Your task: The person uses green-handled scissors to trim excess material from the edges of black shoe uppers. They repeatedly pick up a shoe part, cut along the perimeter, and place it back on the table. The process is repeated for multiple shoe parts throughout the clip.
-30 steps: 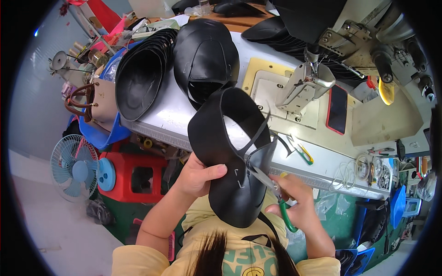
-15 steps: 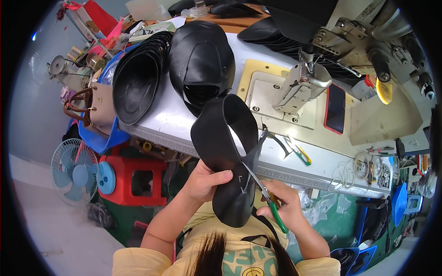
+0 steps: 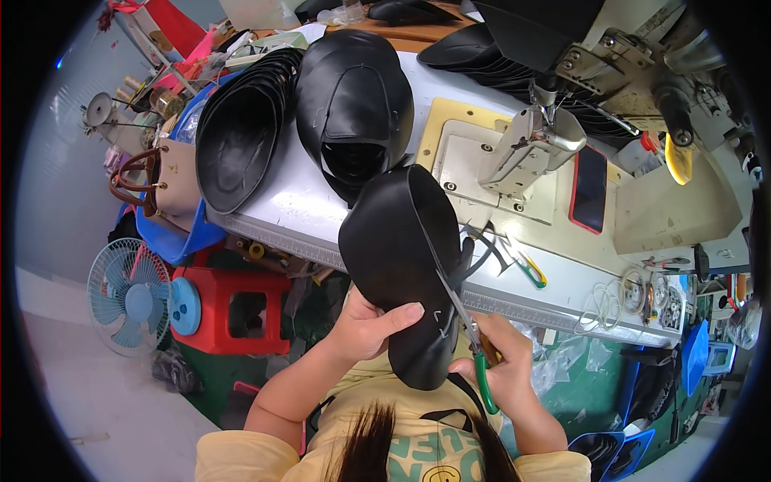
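A curved black leather-like shoe upper point(image 3: 393, 233) is upright in front of me, its lower end near my chest. My left hand point(image 3: 365, 325) grips its left side, the thumb lying across the front. My right hand point(image 3: 504, 353) is closed round the green handles of a pair of scissors point(image 3: 482, 373). Their blades point up and left, lying along the right edge of the upper. A narrow black strip hangs off beside that edge, towards the table. Part of my left fingers is hidden behind the upper.
Nested black uppers point(image 3: 241, 153) and another black stack point(image 3: 353, 96) stand on the white table. To the right are a sewing machine point(image 3: 534, 153), a red-edged phone point(image 3: 589, 189) and small yellow-green snips point(image 3: 530, 271). A red stool point(image 3: 229, 347) and a fan point(image 3: 132, 301) sit at left.
The upper has turned so its opening no longer shows, and it has shifted slightly right. The scissors have moved a little higher along its right edge. My left hand has moved right with it.
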Available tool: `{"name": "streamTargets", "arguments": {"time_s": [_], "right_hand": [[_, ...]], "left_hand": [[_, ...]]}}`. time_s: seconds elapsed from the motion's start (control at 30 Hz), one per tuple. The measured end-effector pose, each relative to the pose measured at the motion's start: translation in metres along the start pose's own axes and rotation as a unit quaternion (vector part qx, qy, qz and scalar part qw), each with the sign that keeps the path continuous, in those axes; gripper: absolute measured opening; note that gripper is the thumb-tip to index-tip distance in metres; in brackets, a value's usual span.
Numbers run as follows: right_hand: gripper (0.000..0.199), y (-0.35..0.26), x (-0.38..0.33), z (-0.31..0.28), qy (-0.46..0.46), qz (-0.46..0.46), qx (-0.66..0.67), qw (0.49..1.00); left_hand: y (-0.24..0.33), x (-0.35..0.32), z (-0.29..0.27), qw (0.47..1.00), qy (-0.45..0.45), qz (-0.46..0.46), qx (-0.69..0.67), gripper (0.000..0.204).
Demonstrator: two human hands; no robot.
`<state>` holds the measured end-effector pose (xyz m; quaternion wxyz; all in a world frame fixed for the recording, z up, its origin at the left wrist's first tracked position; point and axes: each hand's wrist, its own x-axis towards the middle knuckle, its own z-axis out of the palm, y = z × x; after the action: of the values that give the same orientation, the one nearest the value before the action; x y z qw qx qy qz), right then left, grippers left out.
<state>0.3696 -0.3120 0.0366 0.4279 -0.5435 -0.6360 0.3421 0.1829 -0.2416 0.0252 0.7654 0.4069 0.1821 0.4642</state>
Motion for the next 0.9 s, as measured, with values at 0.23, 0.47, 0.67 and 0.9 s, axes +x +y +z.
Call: {"name": "streamTargets", "arguments": {"time_s": [0.23,0.47,0.67,0.9], "right_hand": [[0.058,-0.004,0.000,0.007,0.060,-0.012,-0.019,0.998],[0.060,-0.005,-0.003,0.004,0.051,0.003,-0.044,0.998],[0.057,-0.005,-0.003,0.006,0.077,0.014,-0.034,0.996],[0.064,0.009,-0.012,-0.010,0.117,0.133,0.126,0.976]], "left_hand": [[-0.010,-0.001,0.003,0.999,-0.012,0.012,0.043,0.031],[-0.008,-0.002,0.003,0.998,-0.034,0.001,0.058,0.028],[-0.006,-0.001,0.007,0.991,-0.061,-0.003,0.122,0.028],[0.009,-0.009,0.001,0.986,-0.065,-0.050,0.143,0.033]]}}
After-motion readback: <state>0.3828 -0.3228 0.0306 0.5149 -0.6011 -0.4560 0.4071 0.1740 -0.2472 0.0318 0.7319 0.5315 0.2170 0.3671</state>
